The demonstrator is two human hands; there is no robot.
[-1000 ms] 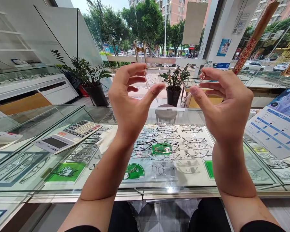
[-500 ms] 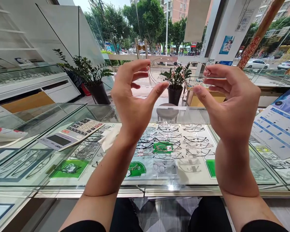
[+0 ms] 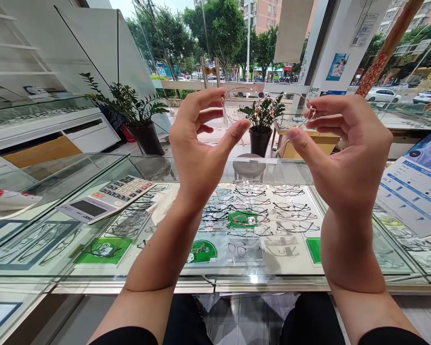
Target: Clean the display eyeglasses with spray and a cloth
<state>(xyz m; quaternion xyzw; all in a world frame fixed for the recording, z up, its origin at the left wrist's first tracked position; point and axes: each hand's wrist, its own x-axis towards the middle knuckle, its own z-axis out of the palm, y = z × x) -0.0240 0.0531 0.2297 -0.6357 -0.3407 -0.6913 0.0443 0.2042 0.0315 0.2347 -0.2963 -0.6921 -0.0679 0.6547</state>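
Observation:
A pair of thin-rimmed eyeglasses [image 3: 240, 89] with clear lenses is held up in front of me, above the far side of the glass counter. My left hand [image 3: 204, 139] has its fingers closed at the left end of the frame, by the hinge, with the thumb near the lower edge of the left lens. At the opposite end, my right hand [image 3: 345, 143] grips near the right hinge, its thumb below the right lens. The thin temples are hard to make out against the bright background.
Beneath my arms is a glass display counter [image 3: 287, 282] with rows of eyeglass frames [image 3: 290, 207] inside. A calculator [image 3: 107, 199] and a white cloth [image 3: 162, 206] lie to the left. A printed calendar [image 3: 413, 191] stands at right. Potted plants [image 3: 260, 141] and a stool [image 3: 249, 167] are beyond.
Both hands have shifted very slightly to the right with the eyeglasses, and the frame's tilt differs a little. The grip at both ends stays the same.

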